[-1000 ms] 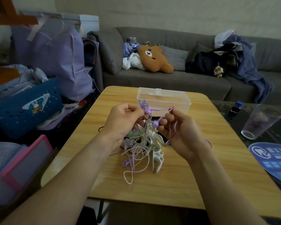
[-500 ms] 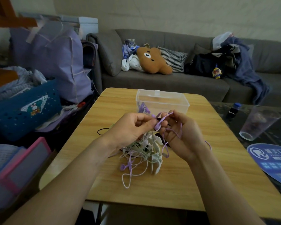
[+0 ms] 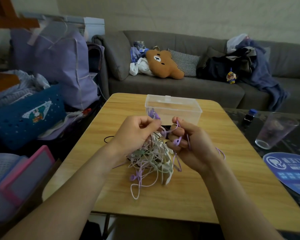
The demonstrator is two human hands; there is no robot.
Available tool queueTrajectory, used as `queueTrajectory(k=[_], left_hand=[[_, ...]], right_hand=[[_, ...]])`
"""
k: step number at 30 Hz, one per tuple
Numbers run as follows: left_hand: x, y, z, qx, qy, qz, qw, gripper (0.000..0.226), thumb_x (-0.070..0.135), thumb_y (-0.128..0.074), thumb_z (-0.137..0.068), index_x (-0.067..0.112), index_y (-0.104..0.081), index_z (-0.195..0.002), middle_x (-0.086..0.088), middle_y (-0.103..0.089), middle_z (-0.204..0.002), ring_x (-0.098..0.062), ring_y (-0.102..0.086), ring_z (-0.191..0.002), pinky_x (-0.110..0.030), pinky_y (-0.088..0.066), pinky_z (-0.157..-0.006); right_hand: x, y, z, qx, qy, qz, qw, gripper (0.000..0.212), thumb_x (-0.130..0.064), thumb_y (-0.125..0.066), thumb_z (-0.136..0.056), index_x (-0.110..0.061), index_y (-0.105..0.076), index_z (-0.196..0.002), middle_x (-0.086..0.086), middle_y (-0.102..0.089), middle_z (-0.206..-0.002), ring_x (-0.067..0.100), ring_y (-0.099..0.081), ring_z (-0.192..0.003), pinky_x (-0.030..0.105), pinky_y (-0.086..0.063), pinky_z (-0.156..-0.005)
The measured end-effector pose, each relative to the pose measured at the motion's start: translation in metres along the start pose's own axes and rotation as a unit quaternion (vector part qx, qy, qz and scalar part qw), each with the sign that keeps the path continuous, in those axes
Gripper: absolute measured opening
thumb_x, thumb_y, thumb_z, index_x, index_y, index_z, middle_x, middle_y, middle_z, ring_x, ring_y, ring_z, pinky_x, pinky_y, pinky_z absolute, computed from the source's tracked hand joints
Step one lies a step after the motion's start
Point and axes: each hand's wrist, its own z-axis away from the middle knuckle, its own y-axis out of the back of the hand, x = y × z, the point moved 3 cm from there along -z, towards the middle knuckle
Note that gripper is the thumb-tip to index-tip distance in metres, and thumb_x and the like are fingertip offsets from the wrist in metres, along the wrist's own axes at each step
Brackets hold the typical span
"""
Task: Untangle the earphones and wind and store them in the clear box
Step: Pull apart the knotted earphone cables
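Purple, white and pale green earphones [image 3: 151,163] on a light wood-grain table [image 3: 223,179]; brown bear cushion [image 3: 163,64], black-and-white checked pillow [image 3: 185,64], grey sofa [image 3: 180,90]

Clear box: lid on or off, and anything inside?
Off: the clear box shows an open rim, with purple earphones inside at its left end.

Bear cushion [image 3: 163,64]; glass [image 3: 275,130]; sofa [image 3: 180,87]

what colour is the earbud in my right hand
Light purple: the earbud, held in the right hand, shows in the head view.
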Motion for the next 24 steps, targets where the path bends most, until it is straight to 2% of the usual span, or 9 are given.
queueTrajectory(k=[2, 5, 8, 10, 12, 15, 18, 21, 24], left_hand=[[-0.001, 0.006, -0.002, 0.068, -0.050, -0.106, 0.991, 0.026, 0.033, -0.058, -0.099, 0.019, -0.072, -0.083, -0.009, -0.067, -0.077, -0.027, -0.057, -0.065, -0.029, -0.046, -0.058], [0.001, 0.017, -0.002, 0.134, -0.052, -0.259, 0.955, 0.028, 0.031, -0.050, -0.102, 0.019, -0.060, -0.079, 0.006, -0.046, -0.091, -0.005, -0.049, -0.073, -0.012, -0.038, -0.064], [-0.007, 0.022, -0.005, 0.053, -0.003, -0.361, 0.931, 0.031, 0.034, -0.039, -0.105, 0.024, -0.048, -0.077, 0.004, -0.041, -0.096, -0.012, -0.052, -0.085, -0.025, -0.035, -0.075], [-0.015, 0.023, -0.003, -0.035, 0.065, -0.337, 0.939, 0.033, 0.055, -0.041, -0.099, 0.024, -0.051, -0.094, 0.004, -0.048, -0.106, -0.019, -0.054, -0.104, -0.033, -0.039, -0.083], [-0.020, 0.020, 0.003, -0.119, 0.129, -0.326, 0.929, 0.076, 0.081, -0.049, -0.078, 0.027, -0.042, -0.132, 0.001, -0.046, -0.134, -0.021, -0.050, -0.123, -0.040, -0.045, -0.098], [-0.026, 0.015, 0.008, -0.164, 0.109, -0.437, 0.878, 0.111, 0.075, -0.072, -0.066, 0.034, -0.018, -0.154, -0.003, -0.032, -0.154, -0.025, -0.040, -0.136, -0.046, -0.041, -0.109], [-0.025, 0.014, 0.003, -0.120, 0.068, -0.482, 0.865, 0.081, 0.047, -0.083, -0.072, 0.033, -0.043, -0.141, 0.002, -0.055, -0.129, -0.021, -0.055, -0.114, -0.043, -0.050, -0.096], [-0.015, 0.022, -0.004, -0.044, 0.051, -0.463, 0.884, 0.032, 0.019, -0.077, -0.081, 0.026, -0.062, -0.109, 0.002, -0.068, -0.102, -0.019, -0.062, -0.086, -0.034, -0.052, -0.072], [-0.002, 0.044, -0.012, 0.062, 0.013, -0.413, 0.908, 0.024, 0.006, -0.069, -0.085, 0.024, -0.061, -0.099, 0.001, -0.064, -0.087, -0.022, -0.058, -0.075, -0.029, -0.040, -0.062]], right_hand=[[-0.001, 0.003, -0.001, 0.013, 0.006, -0.013, 1.000, 0.020, -0.014, -0.041, -0.103, -0.014, -0.053, -0.087, -0.005, -0.038, -0.057, 0.006, -0.027, -0.041, 0.019, -0.027, -0.042], [-0.010, 0.011, -0.003, 0.068, 0.046, -0.038, 0.996, 0.021, -0.013, -0.043, -0.101, -0.015, -0.050, -0.081, -0.006, -0.032, -0.057, 0.006, -0.022, -0.042, 0.020, -0.018, -0.047], [-0.024, 0.026, -0.003, 0.109, 0.103, -0.089, 0.985, 0.025, -0.013, -0.040, -0.101, -0.018, -0.047, -0.077, -0.007, -0.030, -0.055, 0.007, -0.024, -0.042, 0.022, -0.018, -0.048], [-0.033, 0.036, 0.000, 0.133, 0.138, -0.100, 0.976, 0.029, -0.014, -0.038, -0.102, -0.019, -0.045, -0.074, -0.007, -0.031, -0.054, 0.009, -0.025, -0.042, 0.022, -0.022, -0.046], [-0.039, 0.043, 0.002, 0.146, 0.155, -0.092, 0.973, 0.031, -0.015, -0.038, -0.101, -0.020, -0.045, -0.072, -0.007, -0.031, -0.054, 0.009, -0.024, -0.043, 0.022, -0.023, -0.046], [-0.043, 0.048, 0.005, 0.192, 0.165, -0.022, 0.967, 0.028, -0.014, -0.042, -0.100, -0.019, -0.046, -0.073, -0.007, -0.034, -0.053, 0.010, -0.024, -0.043, 0.021, -0.028, -0.044], [-0.044, 0.052, 0.008, 0.272, 0.162, 0.152, 0.936, 0.020, -0.009, -0.049, -0.097, -0.014, -0.056, -0.078, -0.005, -0.043, -0.054, 0.011, -0.032, -0.047, 0.021, -0.028, -0.043], [-0.041, 0.055, 0.012, 0.278, 0.143, 0.307, 0.899, 0.017, -0.007, -0.054, -0.095, -0.009, -0.065, -0.082, -0.002, -0.047, -0.057, 0.011, -0.039, -0.042, 0.021, -0.028, -0.040], [-0.040, 0.053, 0.016, 0.271, 0.142, 0.362, 0.881, 0.015, -0.008, -0.054, -0.096, -0.006, -0.067, -0.089, 0.000, -0.049, -0.060, 0.006, -0.044, -0.035, 0.022, -0.031, -0.041]])
